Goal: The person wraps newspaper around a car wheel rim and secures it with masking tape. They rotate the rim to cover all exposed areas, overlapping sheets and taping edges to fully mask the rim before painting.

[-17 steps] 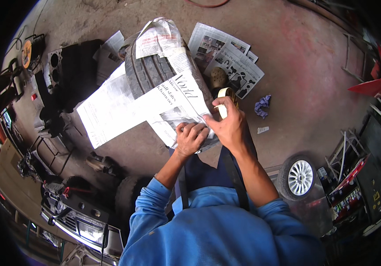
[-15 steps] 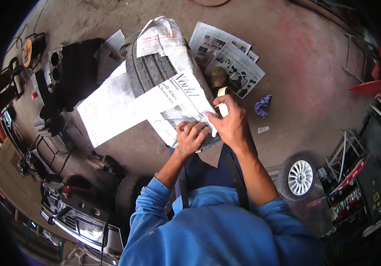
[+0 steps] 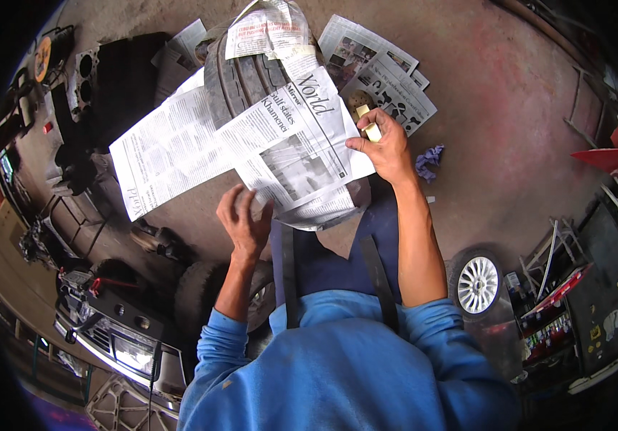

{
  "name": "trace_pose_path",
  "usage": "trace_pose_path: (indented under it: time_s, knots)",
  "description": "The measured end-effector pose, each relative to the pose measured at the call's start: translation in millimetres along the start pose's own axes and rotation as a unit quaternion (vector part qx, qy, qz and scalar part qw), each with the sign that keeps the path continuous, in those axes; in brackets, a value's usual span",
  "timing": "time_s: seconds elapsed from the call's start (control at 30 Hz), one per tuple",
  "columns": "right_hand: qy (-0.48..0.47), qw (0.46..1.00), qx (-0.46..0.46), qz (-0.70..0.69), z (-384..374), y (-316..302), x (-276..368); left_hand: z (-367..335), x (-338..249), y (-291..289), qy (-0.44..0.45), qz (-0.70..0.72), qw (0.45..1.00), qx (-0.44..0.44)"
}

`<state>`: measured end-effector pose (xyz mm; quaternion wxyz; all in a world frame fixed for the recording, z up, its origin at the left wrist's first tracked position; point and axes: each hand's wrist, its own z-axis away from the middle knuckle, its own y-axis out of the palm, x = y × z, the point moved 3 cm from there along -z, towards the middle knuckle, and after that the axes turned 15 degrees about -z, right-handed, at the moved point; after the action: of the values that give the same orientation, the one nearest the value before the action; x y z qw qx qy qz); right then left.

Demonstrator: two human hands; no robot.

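A black tyre (image 3: 240, 79) stands in front of me, its grooved tread partly covered by newspaper. Across it lies a large newspaper sheet (image 3: 300, 169), with a second sheet (image 3: 172, 147) reaching out to the left. More newspaper (image 3: 269, 34) wraps the tyre's far end. In my right hand (image 3: 389, 147) is a roll of masking tape (image 3: 371, 132), pale yellow, held beside the sheet's right edge; the thumb is close to the paper. My left hand (image 3: 244, 224) holds nothing I can see. Its fingers are loosely curled and apart, just off the sheet's lower left edge.
Loose newspapers (image 3: 388, 86) lie on the floor beyond the tyre, with a crumpled purple cloth or paper (image 3: 429, 162) to the right. A wheel with a silver rim (image 3: 478, 285) sits at lower right. Engine parts (image 3: 111, 86) and a car front (image 3: 118, 337) line the left side.
My left hand has let go of the newspaper and moved left. My right hand has risen slightly with the tape. The sheet now lies flatter and its picture shows fully.
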<state>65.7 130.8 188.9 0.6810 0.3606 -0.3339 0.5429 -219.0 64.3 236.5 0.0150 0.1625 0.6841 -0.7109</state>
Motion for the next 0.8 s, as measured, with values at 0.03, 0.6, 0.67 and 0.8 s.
trace_pose_path:
  time_s: [0.03,0.6,0.67,0.8]
  knots:
    - [0.009,1.000,-0.007,0.012,-0.2,-0.3,-0.7,0.0,-2.0,0.2,0.067,-0.007,0.998,-0.016]
    - [0.024,0.986,-0.109,0.127,68.9,-40.6,16.7,-94.4,-89.8,32.3,0.371,-0.120,0.888,0.245]
    - [0.095,0.974,-0.031,0.204,97.2,-37.9,7.4,-97.2,-94.9,33.9,0.356,-0.120,0.890,0.259]
    - [0.082,0.971,-0.015,0.224,106.0,-19.3,-29.3,-98.8,-107.9,41.5,0.329,-0.099,0.921,0.185]
